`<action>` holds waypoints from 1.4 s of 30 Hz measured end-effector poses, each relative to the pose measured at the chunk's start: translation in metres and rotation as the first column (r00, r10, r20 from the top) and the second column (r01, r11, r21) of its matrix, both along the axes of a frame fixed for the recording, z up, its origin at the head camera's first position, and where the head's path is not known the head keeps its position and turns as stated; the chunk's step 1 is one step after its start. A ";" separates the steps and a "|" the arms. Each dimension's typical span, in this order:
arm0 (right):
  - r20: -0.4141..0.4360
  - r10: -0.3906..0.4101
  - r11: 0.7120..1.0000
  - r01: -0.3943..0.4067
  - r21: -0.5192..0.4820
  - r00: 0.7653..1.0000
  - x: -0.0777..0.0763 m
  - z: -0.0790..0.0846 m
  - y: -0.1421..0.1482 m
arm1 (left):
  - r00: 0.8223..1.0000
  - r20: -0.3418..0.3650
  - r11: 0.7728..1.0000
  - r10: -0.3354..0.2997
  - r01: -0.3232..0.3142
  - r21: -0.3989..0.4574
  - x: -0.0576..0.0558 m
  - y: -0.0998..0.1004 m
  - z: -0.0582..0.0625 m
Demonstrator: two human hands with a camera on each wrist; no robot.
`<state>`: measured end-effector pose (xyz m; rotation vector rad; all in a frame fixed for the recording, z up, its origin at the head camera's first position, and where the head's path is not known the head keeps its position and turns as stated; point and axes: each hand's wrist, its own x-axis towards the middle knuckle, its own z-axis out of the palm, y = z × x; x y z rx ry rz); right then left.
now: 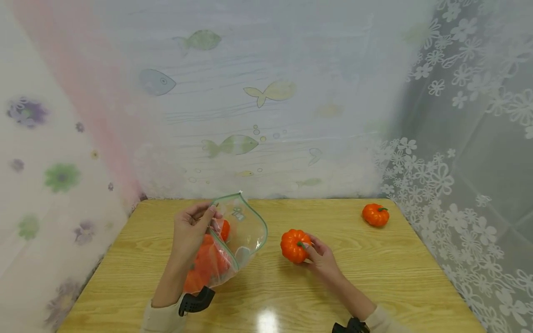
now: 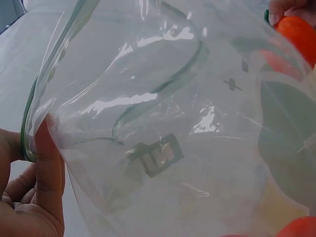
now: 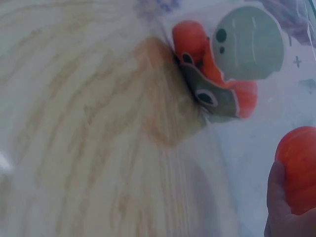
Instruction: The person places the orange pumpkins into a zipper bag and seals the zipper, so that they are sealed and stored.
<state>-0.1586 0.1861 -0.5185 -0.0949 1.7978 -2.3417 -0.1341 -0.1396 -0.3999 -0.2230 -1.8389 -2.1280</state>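
My left hand [image 1: 192, 230] pinches the green-edged rim of a clear zip-top plastic bag [image 1: 250, 226] at its upper left corner. The bag's mouth gapes toward the right. Inside sit several orange toy pumpkins [image 1: 204, 263], seen through the film; in the right wrist view a printed pattern [image 3: 249, 44] covers part of them. My right hand [image 1: 324, 260] grips a small orange pumpkin [image 1: 293, 246] with a green stem, a short way right of the bag's mouth. Fingers and thumb lie at its right side. The pumpkin [image 3: 298, 168] also shows at the right wrist view's edge.
Another orange pumpkin [image 1: 375, 215] rests near the back right corner of the wooden table [image 1: 333, 296]. Behind the table hangs a pale curtain [image 1: 291, 152] with fish drawings. Flowered sheets [image 1: 479, 208] close off the sides. A black wrist camera [image 1: 196, 301] sits on the left wrist.
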 end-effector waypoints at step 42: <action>-0.122 0.389 0.916 -0.398 -0.055 0.913 0.025 0.107 -0.032 | 1.000 0.003 0.999 -0.029 0.029 -0.030 0.004 0.005 -0.003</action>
